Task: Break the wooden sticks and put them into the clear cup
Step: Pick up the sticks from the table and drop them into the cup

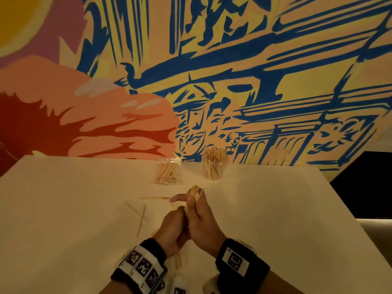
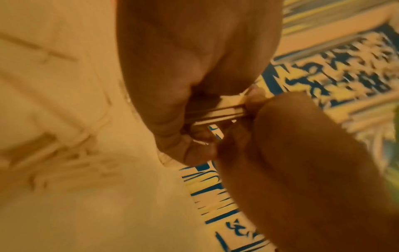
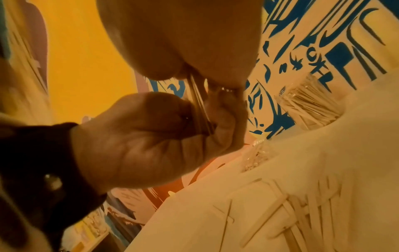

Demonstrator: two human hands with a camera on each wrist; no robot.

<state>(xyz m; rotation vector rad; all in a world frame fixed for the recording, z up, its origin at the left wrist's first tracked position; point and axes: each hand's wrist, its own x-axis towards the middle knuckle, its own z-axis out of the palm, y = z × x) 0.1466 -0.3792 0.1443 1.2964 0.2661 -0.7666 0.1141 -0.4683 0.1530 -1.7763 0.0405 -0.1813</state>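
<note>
Both hands meet over the middle of the white table [image 1: 275, 209] and grip one small bundle of flat wooden sticks [image 1: 194, 193]. My left hand [image 1: 177, 218] holds its lower end and my right hand [image 1: 200, 205] the upper part, with the stick tips poking out above the fingers. Up close, the bundle [image 2: 218, 111] spans between the two fists, and in the right wrist view the sticks [image 3: 197, 102] run between them. A clear crinkled cup [image 1: 168, 171] holding stick pieces stands behind the hands, near the wall.
A round clear jar [image 1: 214, 164] full of thin picks stands to the right of the cup. Loose thin sticks [image 1: 142, 219] lie on the table left of the hands, and flat sticks [image 3: 291, 213] lie below them. A painted wall rises behind the table.
</note>
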